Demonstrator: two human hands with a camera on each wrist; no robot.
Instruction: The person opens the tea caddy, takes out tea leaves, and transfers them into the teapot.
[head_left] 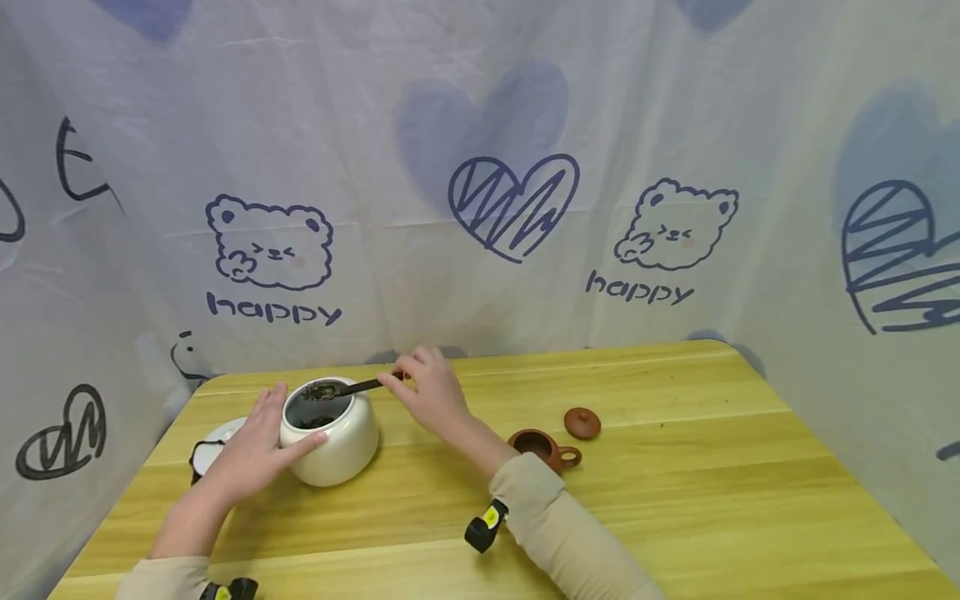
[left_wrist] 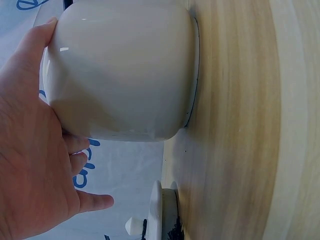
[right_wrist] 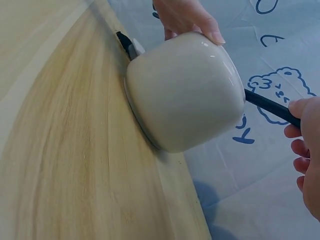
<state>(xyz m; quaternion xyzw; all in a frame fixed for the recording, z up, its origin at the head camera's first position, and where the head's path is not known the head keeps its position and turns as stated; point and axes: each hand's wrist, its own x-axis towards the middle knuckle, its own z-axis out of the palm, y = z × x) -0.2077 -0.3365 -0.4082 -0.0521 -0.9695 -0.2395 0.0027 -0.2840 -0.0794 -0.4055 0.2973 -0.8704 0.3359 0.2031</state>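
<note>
A round white ceramic jar [head_left: 337, 446] stands on the left part of the table, its mouth facing up. Dark dry leaves [head_left: 318, 421], like tea, lie inside. My left hand [head_left: 253, 450] holds the jar at its left side, thumb near the front of the rim and fingers around the far side. In my right hand [head_left: 433, 398] is the handle of a dark tea scoop [head_left: 367, 386], pinched between thumb and fingers. The scoop's end reaches into the jar's mouth and bears some leaves. In the right wrist view the jar wall hides that end.
A reddish-brown teapot [head_left: 566, 457] sits partly behind my right forearm, uncovered. Its small round lid [head_left: 582, 423] lies on the wooden table [head_left: 697, 483] beyond it. Left of the jar is a white lid [left_wrist: 156, 212] with a knob and dark cord. A printed cloth [head_left: 390, 275] hangs behind.
</note>
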